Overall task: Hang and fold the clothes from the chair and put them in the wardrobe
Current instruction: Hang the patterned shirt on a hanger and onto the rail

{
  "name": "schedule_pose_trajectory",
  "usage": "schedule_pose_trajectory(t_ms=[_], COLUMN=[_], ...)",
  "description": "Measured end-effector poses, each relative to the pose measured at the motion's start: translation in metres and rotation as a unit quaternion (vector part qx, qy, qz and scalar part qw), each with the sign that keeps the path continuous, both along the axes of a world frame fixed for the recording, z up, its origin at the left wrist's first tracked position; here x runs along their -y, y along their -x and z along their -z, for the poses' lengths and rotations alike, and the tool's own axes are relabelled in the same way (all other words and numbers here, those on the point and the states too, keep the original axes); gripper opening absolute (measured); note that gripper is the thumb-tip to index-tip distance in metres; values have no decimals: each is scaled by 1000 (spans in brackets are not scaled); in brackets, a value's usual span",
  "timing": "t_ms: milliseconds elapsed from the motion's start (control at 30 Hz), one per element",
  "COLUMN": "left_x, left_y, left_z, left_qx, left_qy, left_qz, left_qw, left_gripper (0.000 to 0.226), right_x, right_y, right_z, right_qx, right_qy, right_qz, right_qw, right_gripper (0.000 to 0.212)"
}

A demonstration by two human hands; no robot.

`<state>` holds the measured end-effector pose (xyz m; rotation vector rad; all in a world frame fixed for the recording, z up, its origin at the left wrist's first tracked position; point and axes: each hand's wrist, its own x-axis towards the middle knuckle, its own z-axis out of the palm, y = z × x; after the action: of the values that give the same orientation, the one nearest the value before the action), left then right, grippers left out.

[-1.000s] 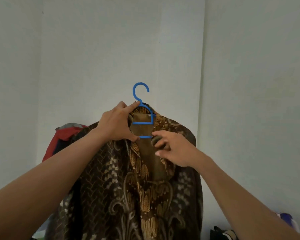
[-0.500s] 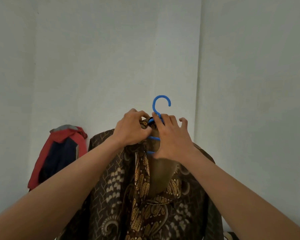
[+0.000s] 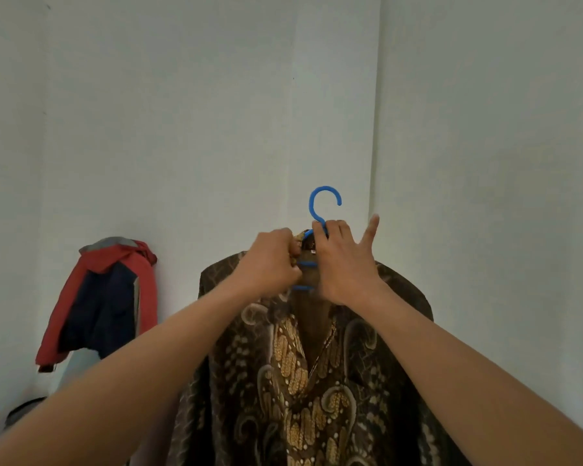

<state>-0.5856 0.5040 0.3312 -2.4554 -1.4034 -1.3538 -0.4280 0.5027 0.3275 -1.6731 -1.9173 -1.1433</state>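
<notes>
A brown batik shirt (image 3: 303, 381) with gold patterns hangs on a blue plastic hanger (image 3: 320, 206), held up in front of me before a white wall corner. My left hand (image 3: 270, 264) is closed on the shirt's collar at the left of the hanger neck. My right hand (image 3: 345, 264) pinches the base of the blue hook with index finger and thumb; its other fingers are spread, the little finger pointing up. The hanger's shoulders are hidden inside the shirt.
A red and navy jacket (image 3: 105, 297) hangs against the wall at the left. A dark rounded object (image 3: 24, 412) shows at the lower left edge. Two white walls meet in a corner (image 3: 374, 129) behind the hanger.
My right hand moved up from the shirt's front to the hook's base. The shirt and hanger shifted right and lower in view, and the jacket at the left came into fuller view.
</notes>
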Motion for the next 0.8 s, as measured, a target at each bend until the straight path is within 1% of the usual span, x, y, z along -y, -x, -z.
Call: schedule_pose_trajectory(t_ms=[67, 100, 133, 167, 200, 233, 267, 300, 333, 367, 400, 467, 533, 567, 633, 700, 767, 800], left_x=[0, 1, 2, 2, 0, -5, -10, -15, -19, -21, -24, -27, -28, -28, -32, -36, -39, -39], left_y=[-3, -1, 2, 7, 13, 21, 28, 34, 39, 40, 39, 32, 24, 20, 10, 1, -4, -7], left_z=[7, 8, 9, 10, 11, 10, 9, 8, 6, 6, 8, 12, 13, 14, 16, 19, 22, 23], left_qx=[-1, 9, 21, 30, 19, -26, -89, -149, -192, -218, -231, -241, -253, -256, -250, -234, -180, -155], left_qy=[42, 49, 32, -18, -93, -175, -229, -233, -198, -158, -140, -165, -201, -214, -236, -247, -242, -233], left_qz=[48, 81, 109, 118, 98, 49, 3, -17, -9, 10, 22, 10, -23, -38, -48, -30, 8, 25], left_qw=[998, 995, 993, 992, 991, 983, 969, 961, 961, 963, 963, 956, 946, 942, 938, 940, 954, 960], left_gripper=[33, 36, 38, 39, 41, 48, 58, 69, 78, 84, 89, 96, 105, 107, 104, 97, 86, 81], right_x=[-1, 0, 1, 3, 6, 8, 10, 11, 13, 14, 15, 17, 18, 19, 22, 29, 41, 48], right_y=[-4, -7, -12, -15, -19, -21, -23, -24, -25, -25, -27, -32, -40, -45, -56, -70, -89, -99], right_z=[0, -1, -2, -3, -4, -5, -5, -6, -7, -8, -9, -10, -10, -9, -6, -1, 7, 13], right_qx=[-9, -20, -29, -33, -36, -38, -42, -49, -58, -69, -81, -101, -108, -110, -126, -179, -230, -245], right_qy=[3, 11, 20, 26, 31, 37, 43, 48, 53, 60, 68, 77, 77, 79, 84, 93, 100, 103], right_qz=[-2, -8, -14, -20, -24, -26, -28, -34, -42, -52, -63, -85, -102, -106, -129, -195, -250, -252], right_qw=[1000, 1000, 999, 999, 999, 998, 998, 997, 996, 994, 992, 988, 986, 985, 980, 960, 935, 931], right_gripper=[116, 117, 119, 122, 124, 126, 128, 129, 130, 131, 131, 131, 131, 130, 128, 125, 118, 114])
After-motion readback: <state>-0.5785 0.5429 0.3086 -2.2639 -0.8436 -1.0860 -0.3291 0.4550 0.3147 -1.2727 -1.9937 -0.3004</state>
